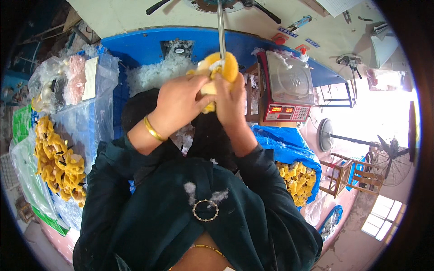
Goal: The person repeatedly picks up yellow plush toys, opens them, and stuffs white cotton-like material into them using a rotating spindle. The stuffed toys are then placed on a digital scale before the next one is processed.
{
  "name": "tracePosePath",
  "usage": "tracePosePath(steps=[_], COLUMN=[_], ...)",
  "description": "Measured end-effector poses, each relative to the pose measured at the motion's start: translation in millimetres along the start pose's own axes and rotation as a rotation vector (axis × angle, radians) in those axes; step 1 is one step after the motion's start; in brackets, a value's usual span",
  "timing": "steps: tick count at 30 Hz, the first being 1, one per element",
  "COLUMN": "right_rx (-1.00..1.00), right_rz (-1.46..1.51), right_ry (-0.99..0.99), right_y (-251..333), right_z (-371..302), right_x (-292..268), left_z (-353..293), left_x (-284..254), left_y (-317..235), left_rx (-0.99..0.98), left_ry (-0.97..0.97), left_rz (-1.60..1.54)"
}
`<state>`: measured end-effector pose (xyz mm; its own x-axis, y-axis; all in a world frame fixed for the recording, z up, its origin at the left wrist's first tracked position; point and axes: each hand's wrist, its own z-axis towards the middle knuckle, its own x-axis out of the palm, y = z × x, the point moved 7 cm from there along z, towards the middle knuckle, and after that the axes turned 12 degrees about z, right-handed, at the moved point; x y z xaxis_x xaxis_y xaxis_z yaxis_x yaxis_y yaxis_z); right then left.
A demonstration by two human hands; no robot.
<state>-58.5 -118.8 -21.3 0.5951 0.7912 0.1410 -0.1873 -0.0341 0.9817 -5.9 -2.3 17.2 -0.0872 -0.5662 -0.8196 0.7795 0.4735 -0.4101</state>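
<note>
1. Head view: your left hand (178,99) and right hand (231,101) are both closed around a yellow plush toy (231,67), bunched at the lower end of the metal pipe (221,31).
2. The toy sits in front of you, above your lap; your hands hide how full it is. With white fluff (149,74) lying just beyond, you look to be partway through filling this one.
3. To your left, a pile of yellow toys (58,165) lies on plastic sheeting; to your right, more yellow pieces (296,183) fill a blue bag (314,174).
4. You probably have one heap done and one left, but I cannot tell which.
</note>
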Motion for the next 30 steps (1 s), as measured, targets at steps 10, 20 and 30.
tracePosePath(steps=[10, 20, 30], right_rx=[0.503, 0.357, 0.013], right_rz=[0.683, 0.462, 0.080], right_ry=[0.154, 0.379, 0.420], right_y=[-43, -51, -45], right_z=[93, 107, 156], right_x=[6, 8, 20], left_z=[23, 37, 69], left_x=[41, 34, 74], left_y=[32, 0, 35], left_rx=[-0.660, -0.047, -0.106], left_ry=[0.411, -0.110, -0.065], left_rz=[-0.966, 0.163, 0.344])
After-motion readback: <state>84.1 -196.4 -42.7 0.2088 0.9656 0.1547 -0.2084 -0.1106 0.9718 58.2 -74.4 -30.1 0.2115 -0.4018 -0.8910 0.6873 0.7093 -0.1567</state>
